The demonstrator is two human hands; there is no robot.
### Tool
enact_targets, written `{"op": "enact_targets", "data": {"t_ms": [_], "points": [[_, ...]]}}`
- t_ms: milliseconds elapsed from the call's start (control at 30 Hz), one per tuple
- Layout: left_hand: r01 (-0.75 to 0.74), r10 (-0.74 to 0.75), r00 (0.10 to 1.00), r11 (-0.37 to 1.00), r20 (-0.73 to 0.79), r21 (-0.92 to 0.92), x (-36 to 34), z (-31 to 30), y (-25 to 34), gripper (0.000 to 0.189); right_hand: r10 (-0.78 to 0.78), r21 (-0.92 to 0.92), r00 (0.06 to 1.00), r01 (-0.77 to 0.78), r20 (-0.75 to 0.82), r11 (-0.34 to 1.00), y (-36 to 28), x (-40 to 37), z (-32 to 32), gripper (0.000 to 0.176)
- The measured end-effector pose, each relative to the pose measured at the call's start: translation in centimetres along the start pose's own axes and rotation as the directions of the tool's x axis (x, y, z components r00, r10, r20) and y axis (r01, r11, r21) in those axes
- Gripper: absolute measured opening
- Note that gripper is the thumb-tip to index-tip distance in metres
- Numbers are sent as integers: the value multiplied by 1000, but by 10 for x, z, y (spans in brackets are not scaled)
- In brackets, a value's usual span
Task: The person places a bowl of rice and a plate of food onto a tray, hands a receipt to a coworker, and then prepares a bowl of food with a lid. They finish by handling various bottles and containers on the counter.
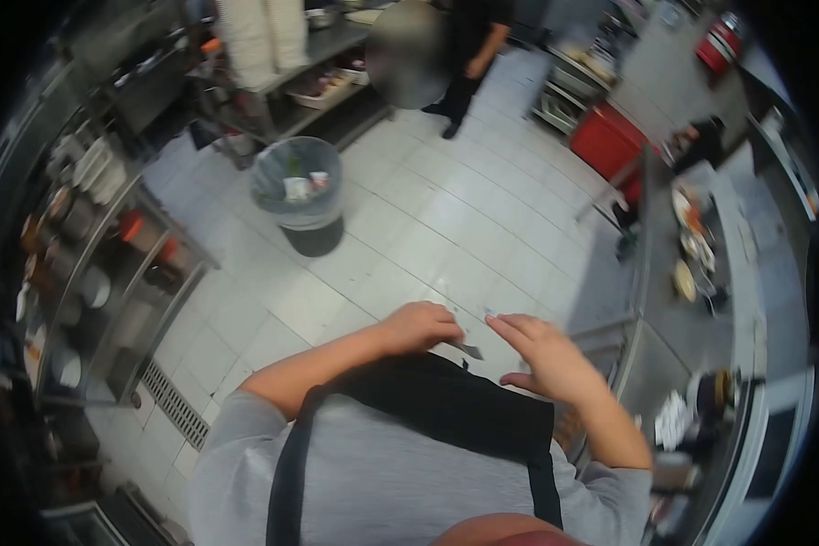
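My left hand is closed in front of my black apron. From its fingers juts a small flat grey blade-like piece, whose other end is hidden in the hand. To the right, my right hand is raised with its thumb apart from the stretched fingers, and nothing shows in its grip. A gap separates the two hands, with tiled floor visible beneath them.
A lined trash bin stands ahead on the tiles. Shelving is at left, and a steel counter with food lies right. Another person stands at the back, near a red bin. A floor drain is at lower left.
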State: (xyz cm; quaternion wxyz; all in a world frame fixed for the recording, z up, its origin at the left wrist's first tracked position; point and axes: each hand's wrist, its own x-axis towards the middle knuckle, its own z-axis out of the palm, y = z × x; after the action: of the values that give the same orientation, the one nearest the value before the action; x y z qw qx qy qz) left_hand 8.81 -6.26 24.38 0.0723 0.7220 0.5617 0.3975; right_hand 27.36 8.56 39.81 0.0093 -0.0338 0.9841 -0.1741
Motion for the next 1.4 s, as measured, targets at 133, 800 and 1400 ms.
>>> {"op": "enact_targets", "data": {"t_ms": [133, 800, 1400], "points": [[102, -101, 994, 995, -36, 21, 14, -36, -53, 12, 76, 304, 987, -29, -144, 952, 85, 97, 97, 43], [481, -617, -234, 598, -751, -642, 14, -227, -423, 13, 411, 951, 861, 232, -299, 205, 447, 592, -56, 14], [467, -642, -381, 488, -666, -738, 50, -414, -623, 13, 631, 732, 740, 561, -233, -387, 626, 1277, -324, 37]]}}
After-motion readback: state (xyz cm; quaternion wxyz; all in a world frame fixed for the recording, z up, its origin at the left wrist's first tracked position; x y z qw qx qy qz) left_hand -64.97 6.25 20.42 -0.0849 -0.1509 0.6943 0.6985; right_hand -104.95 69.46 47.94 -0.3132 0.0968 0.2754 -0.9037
